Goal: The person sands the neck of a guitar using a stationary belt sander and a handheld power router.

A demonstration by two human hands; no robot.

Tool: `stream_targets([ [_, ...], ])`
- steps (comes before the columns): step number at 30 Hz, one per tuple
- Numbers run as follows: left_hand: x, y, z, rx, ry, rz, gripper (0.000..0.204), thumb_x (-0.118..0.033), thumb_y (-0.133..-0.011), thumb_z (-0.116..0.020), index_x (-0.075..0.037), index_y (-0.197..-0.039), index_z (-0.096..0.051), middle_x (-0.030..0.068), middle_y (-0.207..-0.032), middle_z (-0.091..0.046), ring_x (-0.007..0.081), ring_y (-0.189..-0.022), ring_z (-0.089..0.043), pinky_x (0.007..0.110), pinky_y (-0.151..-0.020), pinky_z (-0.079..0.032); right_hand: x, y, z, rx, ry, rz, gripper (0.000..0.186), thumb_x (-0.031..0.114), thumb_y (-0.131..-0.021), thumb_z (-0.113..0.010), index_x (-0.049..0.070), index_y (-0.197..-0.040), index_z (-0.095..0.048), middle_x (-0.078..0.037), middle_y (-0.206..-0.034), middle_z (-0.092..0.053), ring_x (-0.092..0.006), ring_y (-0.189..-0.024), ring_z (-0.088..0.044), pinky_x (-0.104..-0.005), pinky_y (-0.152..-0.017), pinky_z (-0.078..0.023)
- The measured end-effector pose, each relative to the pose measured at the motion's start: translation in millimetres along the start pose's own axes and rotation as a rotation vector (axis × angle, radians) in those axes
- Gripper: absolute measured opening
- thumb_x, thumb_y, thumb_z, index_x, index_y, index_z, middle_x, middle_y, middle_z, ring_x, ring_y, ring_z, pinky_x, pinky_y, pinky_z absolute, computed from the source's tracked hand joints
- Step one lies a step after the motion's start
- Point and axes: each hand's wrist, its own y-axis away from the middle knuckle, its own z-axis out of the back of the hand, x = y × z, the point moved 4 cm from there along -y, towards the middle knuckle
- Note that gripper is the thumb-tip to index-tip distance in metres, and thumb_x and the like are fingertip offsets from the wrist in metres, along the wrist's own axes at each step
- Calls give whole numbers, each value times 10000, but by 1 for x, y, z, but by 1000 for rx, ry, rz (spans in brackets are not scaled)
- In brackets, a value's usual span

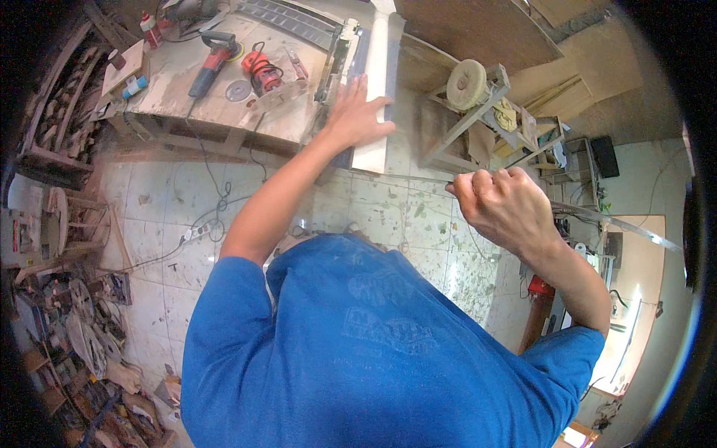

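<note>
A long pale board point(378, 75) lies lengthwise away from me, its near end pointing towards my body. My left hand point(360, 119) rests on its left side near that end, palm down, fingers stretched out and thumb spread to the right. To the right of the board, my right hand point(504, 205) is closed around a long thin metal strip point(627, 224). The strip runs from beside the board's near end, through my fist, out to the far right. My fingers hide its middle, and its exact kind cannot be made out.
On the workbench point(164, 112) at the left lie a red-and-black angle grinder point(214, 63), a red power tool point(261, 72) and a blue can point(134, 87). A round pale wheel point(466, 84) sits on a wooden frame at the right. Cables and a power strip point(198, 232) cross the tiled floor.
</note>
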Motion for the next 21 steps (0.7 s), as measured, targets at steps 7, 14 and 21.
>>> stream_targets([
  [7,3,1,-4,-53,-6,-16,687,-545,-849,-598,-258,-1472,-545,351,-1640,-165,459,-1550,-161,539,-1263,-100,29,-3,9,64,32,-67,338,294,-1016,-599,95,-746,-555,22,-583,-526,-104,-503,-579,-275,-463,-410],
  [14,1,0,-6,-46,21,-13,690,-542,-852,-591,-232,-1468,-555,345,-1642,-165,450,-1557,-132,530,-1267,-91,17,-20,17,41,47,45,177,191,-890,-638,127,-746,-556,37,-600,-509,-78,-483,-504,-274,-476,-370],
  [21,2,3,-2,-55,16,-20,696,-554,-861,-583,-214,-1468,-557,354,-1635,-176,458,-1554,-135,525,-1269,-90,-45,-47,-18,28,-167,5,243,328,-897,-654,164,-720,-669,2,-561,-631,-178,-562,-677,-336,-506,-510],
])
